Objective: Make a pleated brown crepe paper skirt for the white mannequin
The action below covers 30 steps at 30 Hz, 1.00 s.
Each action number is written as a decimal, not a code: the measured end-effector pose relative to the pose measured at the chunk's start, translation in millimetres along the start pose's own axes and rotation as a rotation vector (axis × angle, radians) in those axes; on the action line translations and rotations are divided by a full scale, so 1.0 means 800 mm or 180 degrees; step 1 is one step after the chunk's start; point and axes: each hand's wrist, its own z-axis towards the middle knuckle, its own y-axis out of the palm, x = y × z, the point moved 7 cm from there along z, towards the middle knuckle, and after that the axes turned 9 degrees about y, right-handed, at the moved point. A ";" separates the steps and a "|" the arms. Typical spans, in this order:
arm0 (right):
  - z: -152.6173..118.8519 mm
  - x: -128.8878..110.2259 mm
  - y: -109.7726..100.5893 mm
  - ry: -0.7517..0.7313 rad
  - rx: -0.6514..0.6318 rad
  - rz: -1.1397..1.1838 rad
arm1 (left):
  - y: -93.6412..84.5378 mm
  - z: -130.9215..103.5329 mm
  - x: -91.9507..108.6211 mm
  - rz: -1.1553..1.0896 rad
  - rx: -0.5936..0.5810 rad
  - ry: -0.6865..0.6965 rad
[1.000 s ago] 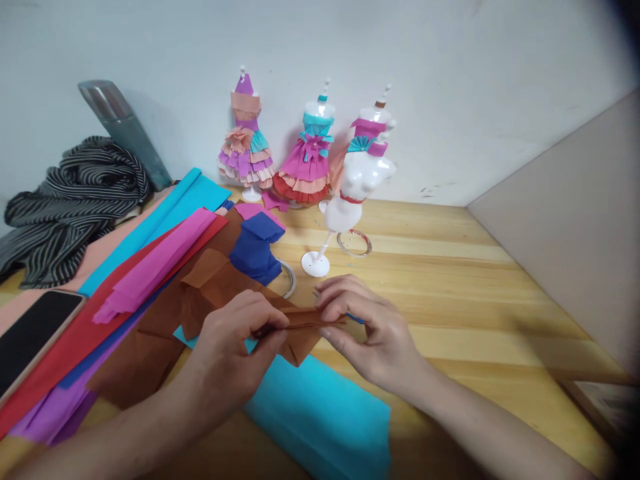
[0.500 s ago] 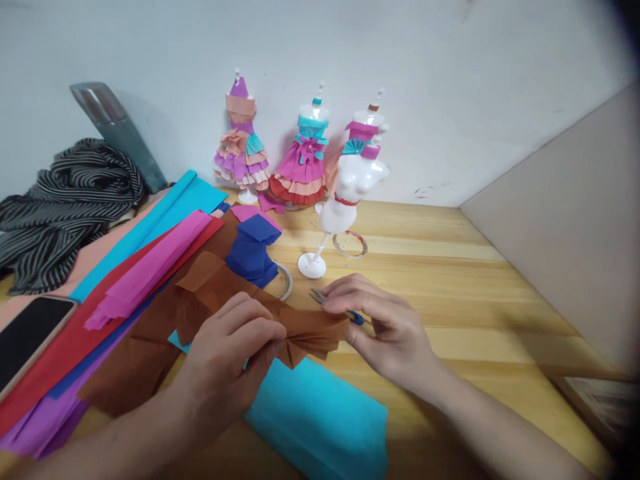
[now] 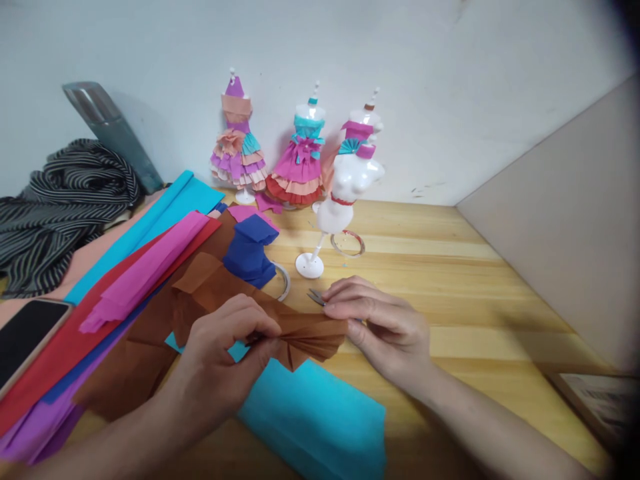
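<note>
One pleated brown paper (image 3: pixel 315 335) spread rightward from the left hand (image 3: pixel 225 353), which held its gathered folds in a tight pinch. The right hand (image 3: pixel 390 330) curled at its fanned edge, though whether it gripped could not be told. Scissors (image 3: pixel 317 297) lay partly hidden behind that hand; turquoise paper (image 3: pixel 325 417) lay low between both.

The only view comes from the person's head, looking forward and down across the wooden worktop (image 3: pixel 430 287). It sits close above the work: forearms (image 3: pixel 480 407) rise from the lower edge, and the left hand (image 3: pixel 220 352) and right hand (image 3: pixel 390 327) lie near, below the middle. The dress forms (image 3: pixel 350 175) stand farther off, before the pale wall (image 3: pixel 425 80) that closes the background.
</note>
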 end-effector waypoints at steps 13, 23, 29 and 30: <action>-0.022 -0.045 0.014 -0.0820 0.0464 -0.1596 | -0.006 -0.002 0.011 0.0427 0.0264 0.0196; -0.014 -0.023 0.025 -0.0335 0.0345 -0.1447 | -0.005 -0.003 0.019 0.0521 0.0258 0.0402; -0.011 -0.005 0.023 0.0194 0.0099 -0.0754 | -0.005 -0.001 0.021 0.0542 0.0222 0.0466; -0.011 -0.001 0.022 0.0331 0.0079 -0.0604 | -0.005 -0.001 0.022 0.0558 0.0216 0.0475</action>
